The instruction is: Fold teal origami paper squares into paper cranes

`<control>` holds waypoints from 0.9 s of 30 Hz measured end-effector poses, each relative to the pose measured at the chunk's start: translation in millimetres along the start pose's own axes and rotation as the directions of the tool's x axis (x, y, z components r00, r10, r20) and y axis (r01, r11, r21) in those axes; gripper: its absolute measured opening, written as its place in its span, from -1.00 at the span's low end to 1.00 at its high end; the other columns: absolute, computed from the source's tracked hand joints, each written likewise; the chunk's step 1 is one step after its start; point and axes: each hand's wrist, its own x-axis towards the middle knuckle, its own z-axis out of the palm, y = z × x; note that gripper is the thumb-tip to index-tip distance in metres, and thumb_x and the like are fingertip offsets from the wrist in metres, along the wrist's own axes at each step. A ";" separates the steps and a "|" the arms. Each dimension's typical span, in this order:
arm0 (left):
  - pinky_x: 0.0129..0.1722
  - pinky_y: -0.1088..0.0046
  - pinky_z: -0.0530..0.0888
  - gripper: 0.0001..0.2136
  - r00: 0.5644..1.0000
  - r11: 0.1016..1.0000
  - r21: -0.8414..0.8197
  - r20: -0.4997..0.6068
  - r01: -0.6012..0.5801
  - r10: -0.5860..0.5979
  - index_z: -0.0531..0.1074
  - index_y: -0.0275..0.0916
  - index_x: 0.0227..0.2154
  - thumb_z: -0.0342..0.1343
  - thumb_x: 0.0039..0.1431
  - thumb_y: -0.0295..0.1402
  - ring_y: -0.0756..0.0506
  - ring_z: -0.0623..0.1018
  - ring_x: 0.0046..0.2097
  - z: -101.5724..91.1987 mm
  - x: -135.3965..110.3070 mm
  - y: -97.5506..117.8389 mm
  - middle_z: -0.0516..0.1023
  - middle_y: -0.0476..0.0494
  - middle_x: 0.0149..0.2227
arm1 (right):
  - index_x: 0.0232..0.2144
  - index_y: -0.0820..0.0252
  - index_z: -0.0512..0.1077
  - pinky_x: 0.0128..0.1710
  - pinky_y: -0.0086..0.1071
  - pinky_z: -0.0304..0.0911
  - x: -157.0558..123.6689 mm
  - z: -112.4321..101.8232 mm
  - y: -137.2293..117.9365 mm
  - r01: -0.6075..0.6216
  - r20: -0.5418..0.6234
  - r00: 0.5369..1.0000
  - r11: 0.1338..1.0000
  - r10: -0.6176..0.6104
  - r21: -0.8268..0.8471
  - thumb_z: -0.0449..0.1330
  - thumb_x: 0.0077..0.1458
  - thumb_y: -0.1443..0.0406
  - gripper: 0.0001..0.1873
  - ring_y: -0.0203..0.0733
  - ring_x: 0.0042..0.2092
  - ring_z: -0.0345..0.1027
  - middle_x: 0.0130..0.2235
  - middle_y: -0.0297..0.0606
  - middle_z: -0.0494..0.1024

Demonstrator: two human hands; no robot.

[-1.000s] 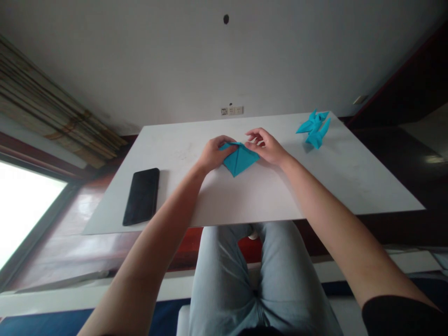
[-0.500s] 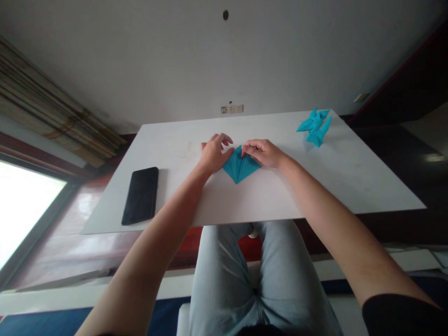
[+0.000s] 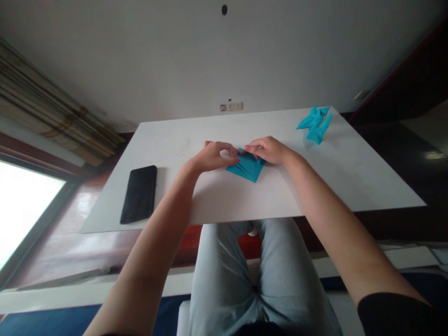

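A folded piece of blue origami paper [image 3: 248, 168] lies on the white table in front of me, its lower corner pointing toward me and slightly right. My left hand [image 3: 217, 156] is at its left corner, thumb on top and fingers curled near the upper edge. From the right, my right hand [image 3: 269, 150] grips the upper right edge, its fingertips meeting over the top corner. Both hands partly cover the upper part of the paper, so the folds there are hidden.
Two folded blue paper figures [image 3: 317, 123] stand at the table's far right. A black phone [image 3: 139, 194] lies on the left of the white table [image 3: 364, 163]. Wall sockets [image 3: 231, 107] sit just beyond the far edge. The near edge is above my knees.
The paper has turned, its near corner swinging right. My left hand has rotated, its thumb now over the left part. My right hand has shifted slightly right along the upper edge.
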 end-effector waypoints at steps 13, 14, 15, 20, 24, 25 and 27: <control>0.50 -0.04 0.44 -0.63 0.992 0.997 -0.067 0.118 -0.040 0.047 0.79 0.03 0.01 0.49 0.15 -0.05 -0.35 0.70 0.31 -12.6 -3.7 -5.8 0.81 -0.03 0.19 | -0.59 0.11 0.41 -0.10 -0.23 0.29 3.2 4.5 6.1 -0.049 -0.039 0.998 0.996 0.052 0.079 0.10 0.29 -0.53 -0.08 0.02 -0.12 0.62 -0.34 -0.13 0.70; 0.51 -0.04 0.42 -0.63 0.990 0.997 -0.068 0.128 -0.048 0.057 0.78 0.04 0.02 0.48 0.16 -0.06 -0.35 0.69 0.32 -13.1 -4.1 -6.1 0.80 -0.02 0.21 | -0.59 0.10 0.39 -0.08 -0.23 0.29 3.4 4.8 6.4 -0.049 -0.041 0.998 0.995 0.053 0.083 0.10 0.28 -0.54 -0.08 0.03 -0.11 0.63 -0.33 -0.12 0.72; 0.51 -0.03 0.41 -0.63 0.989 0.996 -0.066 0.135 -0.057 0.065 0.78 0.04 0.03 0.47 0.17 -0.08 -0.34 0.69 0.33 -13.4 -4.5 -6.1 0.79 -0.02 0.22 | -0.59 0.10 0.38 -0.07 -0.22 0.29 3.5 5.0 6.8 -0.050 -0.044 0.998 0.995 0.054 0.086 0.09 0.28 -0.55 -0.07 0.04 -0.11 0.63 -0.31 -0.12 0.73; 0.57 -0.04 0.31 -0.70 0.990 0.995 -0.009 0.096 -0.099 0.099 0.77 0.04 -0.01 0.43 0.19 -0.19 -0.31 0.71 0.31 -9.2 -4.0 -4.2 0.81 0.03 0.18 | -0.52 0.10 0.45 -0.05 -0.19 0.30 4.3 6.0 11.2 -0.041 -0.051 0.998 0.993 0.047 0.113 0.10 0.27 -0.56 -0.09 0.04 -0.12 0.61 -0.25 -0.14 0.76; 0.48 0.03 0.43 -0.85 0.984 0.985 -0.009 0.027 -0.174 0.174 0.73 -0.06 -0.23 0.44 0.23 -0.16 -0.30 0.77 0.22 -0.5 -0.5 -4.4 0.85 -0.05 0.06 | -0.37 0.08 0.57 -0.02 -0.19 0.35 4.4 7.6 12.9 -0.018 -0.081 0.996 0.985 0.032 0.171 0.11 0.25 -0.57 -0.11 0.03 -0.12 0.58 -0.21 -0.16 0.75; 0.41 0.07 0.50 -0.84 0.982 0.982 -0.026 0.014 -0.185 0.186 0.71 -0.09 -0.24 0.43 0.25 -0.15 -0.29 0.78 0.19 1.2 0.2 -5.1 0.85 -0.08 0.03 | -0.33 0.08 0.59 -0.02 -0.19 0.36 4.4 8.0 12.8 -0.020 -0.088 0.995 0.980 0.038 0.196 0.11 0.25 -0.57 -0.11 0.03 -0.11 0.58 -0.20 -0.16 0.74; 0.24 0.16 0.61 -0.81 0.984 0.981 -0.068 -0.023 -0.179 0.178 0.67 -0.13 -0.21 0.40 0.30 -0.13 -0.25 0.80 0.10 3.3 0.9 -7.1 0.85 -0.13 -0.02 | -0.26 0.06 0.59 -0.03 -0.19 0.37 4.3 8.6 12.4 -0.034 -0.101 0.993 0.972 0.059 0.232 0.09 0.25 -0.58 -0.11 0.02 -0.10 0.55 -0.18 -0.17 0.72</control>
